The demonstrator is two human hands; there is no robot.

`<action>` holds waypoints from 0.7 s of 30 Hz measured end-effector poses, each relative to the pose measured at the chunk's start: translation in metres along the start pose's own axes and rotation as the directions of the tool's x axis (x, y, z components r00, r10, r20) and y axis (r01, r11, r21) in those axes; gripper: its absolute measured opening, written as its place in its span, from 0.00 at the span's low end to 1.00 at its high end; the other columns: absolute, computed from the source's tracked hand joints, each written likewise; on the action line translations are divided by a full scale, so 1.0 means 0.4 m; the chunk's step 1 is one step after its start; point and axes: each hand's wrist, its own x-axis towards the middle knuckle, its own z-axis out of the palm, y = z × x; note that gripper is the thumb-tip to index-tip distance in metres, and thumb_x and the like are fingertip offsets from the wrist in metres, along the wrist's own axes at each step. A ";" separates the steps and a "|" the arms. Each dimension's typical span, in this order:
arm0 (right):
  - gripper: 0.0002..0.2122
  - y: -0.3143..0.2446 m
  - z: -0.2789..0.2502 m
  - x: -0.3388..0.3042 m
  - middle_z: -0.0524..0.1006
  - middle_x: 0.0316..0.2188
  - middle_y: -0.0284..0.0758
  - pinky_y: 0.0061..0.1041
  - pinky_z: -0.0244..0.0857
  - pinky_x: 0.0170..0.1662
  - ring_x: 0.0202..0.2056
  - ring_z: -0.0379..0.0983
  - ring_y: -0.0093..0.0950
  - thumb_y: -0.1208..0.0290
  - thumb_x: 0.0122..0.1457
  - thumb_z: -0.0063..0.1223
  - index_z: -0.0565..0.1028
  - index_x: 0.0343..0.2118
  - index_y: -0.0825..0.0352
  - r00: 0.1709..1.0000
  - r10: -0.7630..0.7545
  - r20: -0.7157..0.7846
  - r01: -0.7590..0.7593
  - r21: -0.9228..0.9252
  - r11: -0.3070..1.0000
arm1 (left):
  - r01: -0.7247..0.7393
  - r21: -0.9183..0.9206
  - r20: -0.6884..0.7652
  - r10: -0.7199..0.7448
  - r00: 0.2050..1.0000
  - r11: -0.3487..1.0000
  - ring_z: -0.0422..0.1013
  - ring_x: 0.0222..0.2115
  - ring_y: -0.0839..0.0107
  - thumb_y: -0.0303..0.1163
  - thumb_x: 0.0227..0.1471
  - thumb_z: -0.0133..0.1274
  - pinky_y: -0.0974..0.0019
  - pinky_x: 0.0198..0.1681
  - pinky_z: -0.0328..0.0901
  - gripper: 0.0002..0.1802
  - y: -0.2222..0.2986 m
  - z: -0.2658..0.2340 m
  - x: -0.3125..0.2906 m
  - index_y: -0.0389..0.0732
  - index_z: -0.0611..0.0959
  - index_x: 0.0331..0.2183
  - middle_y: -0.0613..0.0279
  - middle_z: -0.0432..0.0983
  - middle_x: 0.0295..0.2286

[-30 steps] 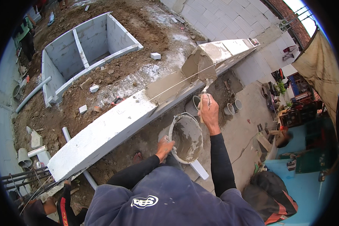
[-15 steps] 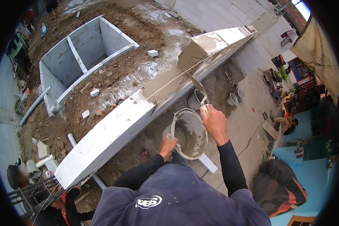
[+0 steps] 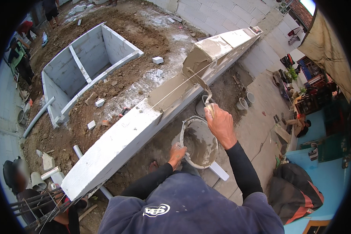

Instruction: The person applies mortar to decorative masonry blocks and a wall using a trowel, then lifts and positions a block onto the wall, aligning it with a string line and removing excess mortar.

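Left hand curling fully round left rim of bucket, bucket sitting just right of it. Right hand clasping trowel tightly, blade jutting ahead, pointing toward mortar topping block wall.

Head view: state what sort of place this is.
Most likely an outdoor building site: the unfinished block wall, mortar-smeared bucket and steel reinforcing bars show it.

Left hand: holds bucket at rim
Right hand: grips trowel — blade near mortar
String: crosses mortar
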 end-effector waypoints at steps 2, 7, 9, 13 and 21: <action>0.15 -0.008 0.057 0.049 0.81 0.27 0.53 0.52 0.70 0.35 0.32 0.78 0.57 0.58 0.68 0.53 0.78 0.38 0.69 0.997 -0.007 0.082 0.008 -0.007 1.000 | -0.017 0.007 -0.030 0.017 0.999 1.000 0.78 0.30 0.66 0.33 0.48 0.60 0.59 0.34 0.70 0.13 -0.005 0.003 -0.009 0.34 0.80 0.34 0.55 0.80 0.28; 0.17 -0.018 0.089 0.119 0.80 0.28 0.56 0.54 0.70 0.37 0.33 0.78 0.58 0.57 0.68 0.52 0.78 0.35 0.70 0.991 -0.002 0.133 0.011 -0.067 0.998 | -0.097 0.036 -0.075 0.099 0.992 0.995 0.77 0.29 0.66 0.32 0.48 0.61 0.59 0.34 0.69 0.13 -0.024 -0.027 -0.013 0.34 0.80 0.34 0.55 0.80 0.28; 0.18 -0.023 0.049 0.097 0.80 0.26 0.56 0.54 0.70 0.36 0.32 0.79 0.58 0.57 0.68 0.52 0.78 0.35 0.71 0.997 0.022 0.070 -0.019 -0.048 0.999 | -0.092 0.023 -0.071 0.093 0.993 0.996 0.77 0.28 0.68 0.31 0.49 0.62 0.61 0.32 0.70 0.11 -0.017 -0.017 -0.010 0.35 0.81 0.33 0.58 0.80 0.27; 0.17 -0.048 0.036 0.058 0.80 0.26 0.55 0.53 0.71 0.35 0.31 0.79 0.57 0.57 0.69 0.52 0.78 0.35 0.71 0.996 0.012 0.083 -0.009 -0.031 0.999 | -0.076 0.033 -0.082 0.079 0.994 0.997 0.76 0.27 0.69 0.30 0.49 0.61 0.61 0.32 0.70 0.10 -0.052 -0.019 0.024 0.35 0.80 0.32 0.57 0.79 0.26; 0.19 -0.037 0.055 0.161 0.80 0.24 0.56 0.52 0.74 0.35 0.29 0.79 0.57 0.58 0.69 0.52 0.79 0.34 0.74 0.998 0.047 -0.049 -0.045 0.051 0.998 | -0.039 -0.004 0.003 0.039 0.999 0.999 0.76 0.24 0.70 0.29 0.51 0.60 0.64 0.28 0.70 0.10 -0.025 -0.025 0.029 0.37 0.77 0.34 0.62 0.76 0.26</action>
